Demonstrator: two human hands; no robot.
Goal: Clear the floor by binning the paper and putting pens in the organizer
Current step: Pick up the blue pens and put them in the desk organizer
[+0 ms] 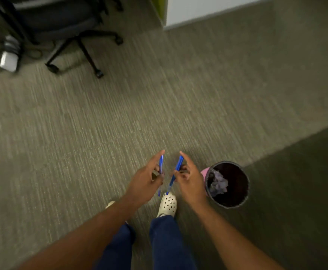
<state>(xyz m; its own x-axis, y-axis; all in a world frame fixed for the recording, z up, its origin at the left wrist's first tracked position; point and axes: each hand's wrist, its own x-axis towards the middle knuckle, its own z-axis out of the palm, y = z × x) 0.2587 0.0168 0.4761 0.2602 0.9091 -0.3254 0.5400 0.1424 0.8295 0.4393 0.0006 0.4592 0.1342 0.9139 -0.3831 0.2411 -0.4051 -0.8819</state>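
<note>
Carpeted floor (120, 117) under me.
On it: my waste bin (228, 185), an office chair (75, 36), a white power adapter (9, 60).

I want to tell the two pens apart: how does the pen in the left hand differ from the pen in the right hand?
The left-hand pen stands almost upright in view; the right-hand pen slants. The left-hand pen is mostly hidden by the left hand; the right-hand pen shows more length beside the right hand. Both are blue.

**Two pens held up, paper in the bin**

Two blue pens are off the carpet, just left of the bin. The left pen (160, 168) stands nearly upright; the right pen (175, 172) leans, cap end up and away. The round dark bin (245, 191) stands upright, crumpled greyish paper (218, 184) lying inside against its left wall.
</note>
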